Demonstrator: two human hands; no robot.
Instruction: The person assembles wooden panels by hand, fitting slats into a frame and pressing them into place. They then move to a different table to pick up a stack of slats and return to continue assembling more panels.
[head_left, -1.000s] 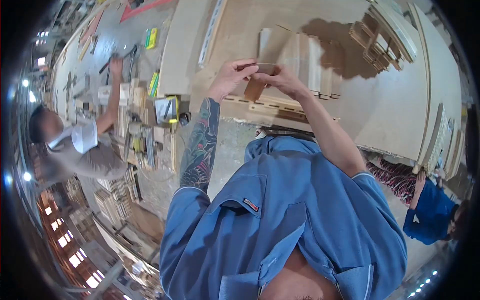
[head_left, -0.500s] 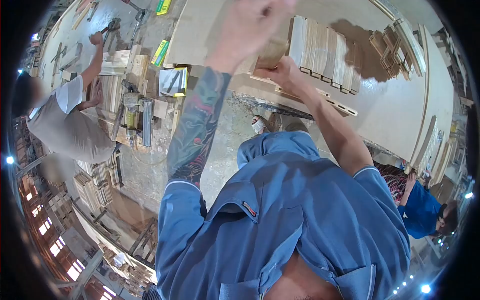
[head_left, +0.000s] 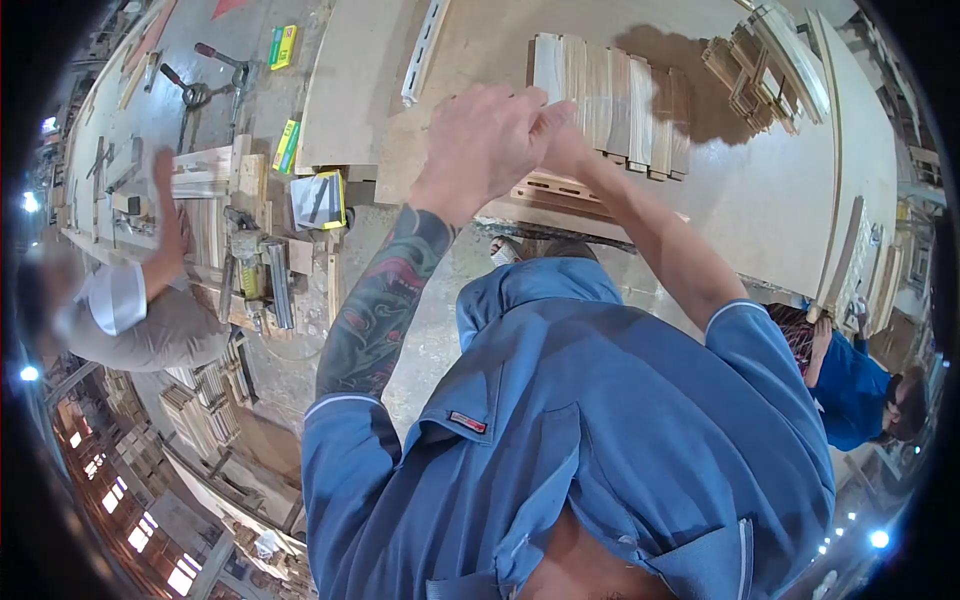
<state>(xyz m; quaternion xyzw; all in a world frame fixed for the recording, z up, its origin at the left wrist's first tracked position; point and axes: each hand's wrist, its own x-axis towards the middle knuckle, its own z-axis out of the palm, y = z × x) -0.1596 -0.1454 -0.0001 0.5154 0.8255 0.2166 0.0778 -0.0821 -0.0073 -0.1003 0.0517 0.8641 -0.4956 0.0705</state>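
My left hand (head_left: 482,138), on the tattooed arm, is closed and meets my right hand (head_left: 568,143) above the worktable (head_left: 745,215). The fingers of my right hand are bent; whatever either hand grips is hidden. Just beyond them lies a row of narrow wooden pieces (head_left: 605,95). Below the hands, slotted wooden strips (head_left: 565,190) lie along the table's near edge. A pale slotted strip (head_left: 424,58) rests farther back on the left.
At the right back lies a stack of wood pieces (head_left: 750,75). Long boards (head_left: 825,150) run along the right side. A co-worker (head_left: 140,310) is at a left bench with clamps (head_left: 195,94); another person (head_left: 850,395) is at the right.
My left hand has come down and back to my right hand. The pale slotted strip at the back left now shows. The view has shifted, and the left co-worker's arm has moved.
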